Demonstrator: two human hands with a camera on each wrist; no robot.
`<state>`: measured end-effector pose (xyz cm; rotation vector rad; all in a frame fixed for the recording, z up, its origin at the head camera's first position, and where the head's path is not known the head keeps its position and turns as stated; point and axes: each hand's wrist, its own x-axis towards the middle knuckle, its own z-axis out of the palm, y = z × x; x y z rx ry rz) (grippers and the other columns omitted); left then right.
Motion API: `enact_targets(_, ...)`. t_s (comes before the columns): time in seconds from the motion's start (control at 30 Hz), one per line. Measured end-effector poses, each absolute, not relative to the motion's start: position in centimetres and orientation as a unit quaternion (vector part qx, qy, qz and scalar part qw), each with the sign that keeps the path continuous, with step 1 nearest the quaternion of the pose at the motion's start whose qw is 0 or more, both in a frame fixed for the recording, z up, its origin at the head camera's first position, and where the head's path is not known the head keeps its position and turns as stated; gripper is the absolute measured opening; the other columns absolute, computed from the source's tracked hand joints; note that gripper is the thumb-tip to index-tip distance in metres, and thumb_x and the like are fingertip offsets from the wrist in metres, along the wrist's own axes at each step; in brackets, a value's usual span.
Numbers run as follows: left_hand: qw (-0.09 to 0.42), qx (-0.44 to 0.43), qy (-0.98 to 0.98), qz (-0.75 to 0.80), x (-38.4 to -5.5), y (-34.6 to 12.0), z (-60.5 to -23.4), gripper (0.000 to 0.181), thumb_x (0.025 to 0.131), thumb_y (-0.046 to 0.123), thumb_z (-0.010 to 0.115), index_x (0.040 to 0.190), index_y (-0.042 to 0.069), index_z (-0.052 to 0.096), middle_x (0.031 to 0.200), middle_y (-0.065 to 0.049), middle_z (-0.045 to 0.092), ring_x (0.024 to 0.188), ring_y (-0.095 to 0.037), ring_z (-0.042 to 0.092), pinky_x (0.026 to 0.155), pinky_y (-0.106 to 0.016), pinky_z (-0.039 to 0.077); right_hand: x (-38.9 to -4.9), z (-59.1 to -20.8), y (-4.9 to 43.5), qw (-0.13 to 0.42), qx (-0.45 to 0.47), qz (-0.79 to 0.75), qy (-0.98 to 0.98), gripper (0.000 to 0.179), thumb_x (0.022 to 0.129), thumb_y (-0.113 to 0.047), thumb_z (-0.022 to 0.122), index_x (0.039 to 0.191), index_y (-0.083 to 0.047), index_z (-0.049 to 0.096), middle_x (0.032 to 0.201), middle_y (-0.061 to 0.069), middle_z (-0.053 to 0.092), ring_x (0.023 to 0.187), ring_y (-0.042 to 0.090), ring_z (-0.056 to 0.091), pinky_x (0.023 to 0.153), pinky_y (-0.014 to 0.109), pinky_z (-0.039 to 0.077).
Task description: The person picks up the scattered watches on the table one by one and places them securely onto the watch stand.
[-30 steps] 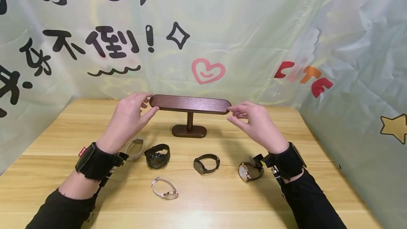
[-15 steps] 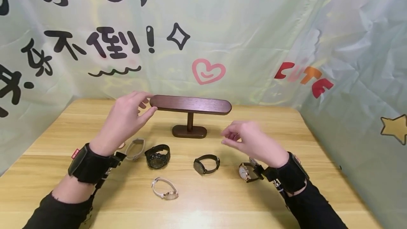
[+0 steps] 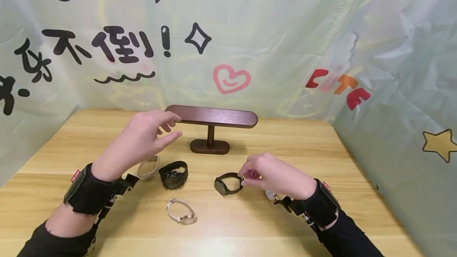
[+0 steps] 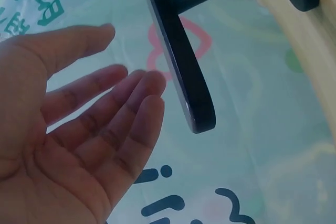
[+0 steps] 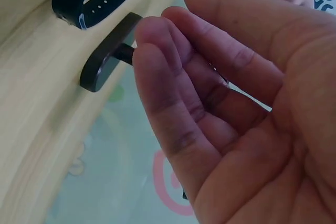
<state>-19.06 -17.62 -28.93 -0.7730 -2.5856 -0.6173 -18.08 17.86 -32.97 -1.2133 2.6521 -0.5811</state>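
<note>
A dark brown wooden watch stand point(image 3: 214, 116) stands upright at the back of the table, its bar bare. My left hand point(image 3: 146, 134) hovers by the bar's left end, fingers loosely bent; the left wrist view shows a gap between fingers and bar. My right hand point(image 3: 275, 175) has come down at the right side of a thin black watch point(image 3: 228, 184), which lies on its side. In the right wrist view the watch strap point(image 5: 100, 11) appears apart from my relaxed fingers point(image 5: 157, 85). A rose-gold watch point(image 3: 270, 196) is partly hidden under my right wrist.
Left of the middle lie a chunky black watch point(image 3: 173, 175) and a pale-strapped watch point(image 3: 148, 168), the latter partly behind my left forearm. A white-strapped watch point(image 3: 182, 211) lies nearer the front. A printed cloth point(image 3: 282, 50) hangs behind the wooden table point(image 3: 118, 225).
My right hand has left the bar's right end and moved down and left to the thin black watch. My left hand has drawn slightly off the bar's left end.
</note>
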Motion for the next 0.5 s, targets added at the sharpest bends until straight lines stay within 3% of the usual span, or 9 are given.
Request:
enact_targets(0.3, 0.181, -0.335, -0.903, -0.201, -18.9, -17.2, -29.6, 0.024, 0.094, 0.013, 0.084, 0.117, 0.007, 0.077, 0.101, -0.007, 0.079, 0.085, -0.019, 0.074, 0.073, -0.036, 0.063, -17.7, -34.0, 16.7, 0.082, -0.44, -0.192, 0.874, 0.005, 0.096, -0.009, 0.081, 0.101, -0.011, 0.082, 0.092, -0.007, 0.071, 0.08, -0.005, 0.056, 0.071, 0.017, 0.057)
enact_targets(0.5, 0.163, -0.348, -0.902, -0.198, -18.8, -16.9, -29.8, 0.022, 0.095, 0.013, 0.082, 0.115, 0.008, 0.077, 0.102, -0.005, 0.08, 0.086, -0.019, 0.075, 0.075, -0.038, 0.064, -17.6, -34.7, 16.2, 0.102, -0.451, -0.185, 0.867, 0.005, 0.095, -0.011, 0.082, 0.1, -0.011, 0.083, 0.089, -0.008, 0.072, 0.076, -0.008, 0.055, 0.07, 0.013, 0.056)
